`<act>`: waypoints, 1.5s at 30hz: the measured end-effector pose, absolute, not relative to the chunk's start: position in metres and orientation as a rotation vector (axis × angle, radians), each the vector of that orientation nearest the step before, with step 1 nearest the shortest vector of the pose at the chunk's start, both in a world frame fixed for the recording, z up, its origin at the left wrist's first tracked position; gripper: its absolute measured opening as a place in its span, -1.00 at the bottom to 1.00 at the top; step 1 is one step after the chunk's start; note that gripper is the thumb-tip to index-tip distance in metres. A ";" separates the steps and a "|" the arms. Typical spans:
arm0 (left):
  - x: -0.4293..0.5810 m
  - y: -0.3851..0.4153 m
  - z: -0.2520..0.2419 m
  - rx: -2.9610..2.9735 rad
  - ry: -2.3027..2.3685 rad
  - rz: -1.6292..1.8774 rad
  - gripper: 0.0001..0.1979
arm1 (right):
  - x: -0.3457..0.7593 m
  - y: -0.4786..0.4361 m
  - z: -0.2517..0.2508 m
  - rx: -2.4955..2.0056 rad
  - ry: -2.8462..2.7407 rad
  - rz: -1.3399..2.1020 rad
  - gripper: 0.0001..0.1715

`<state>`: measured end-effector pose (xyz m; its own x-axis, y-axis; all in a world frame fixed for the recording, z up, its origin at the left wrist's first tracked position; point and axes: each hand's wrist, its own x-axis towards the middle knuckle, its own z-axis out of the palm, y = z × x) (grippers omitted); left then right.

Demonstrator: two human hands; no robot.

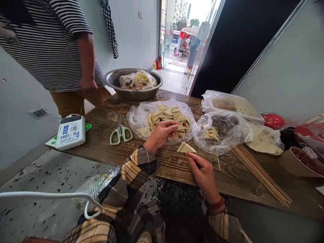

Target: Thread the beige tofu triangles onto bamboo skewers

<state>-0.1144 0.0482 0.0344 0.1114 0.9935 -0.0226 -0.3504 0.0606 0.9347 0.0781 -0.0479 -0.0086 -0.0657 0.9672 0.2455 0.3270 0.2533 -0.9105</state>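
Observation:
My left hand (162,133) pinches a flat beige triangle (181,127) that looks like tofu. Just below and to the right, my right hand (202,172) grips a thin wooden skewer (180,136), its lower part hidden by the fingers. One tofu triangle (186,147) is threaded on this skewer, right above my right fingertips. The skewer's upper end reaches the triangle in my left hand; whether it has pierced it I cannot tell. Behind my left hand, an open plastic bag (136,116) holds a heap of similar triangles (164,114).
A second bag (227,131) has filled skewers (212,133) in it. Bare skewers (260,173) lie to the right, near a paper bowl (298,163). Green-handled scissors (120,131), a white box (71,132) and a metal basin (136,94) stand leftward. A person in stripes (58,50) is beyond.

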 end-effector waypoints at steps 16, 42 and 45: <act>-0.116 0.046 0.033 0.991 0.874 1.263 -0.67 | 0.078 -0.048 -0.009 -1.238 -1.567 0.854 -0.72; -0.108 0.038 0.037 1.091 0.890 1.186 -0.68 | 0.079 -0.046 -0.011 -1.231 -1.528 0.914 -0.71; -0.107 0.036 0.036 1.091 0.884 1.167 -0.67 | 0.079 -0.046 -0.010 -1.233 -1.536 0.885 -0.70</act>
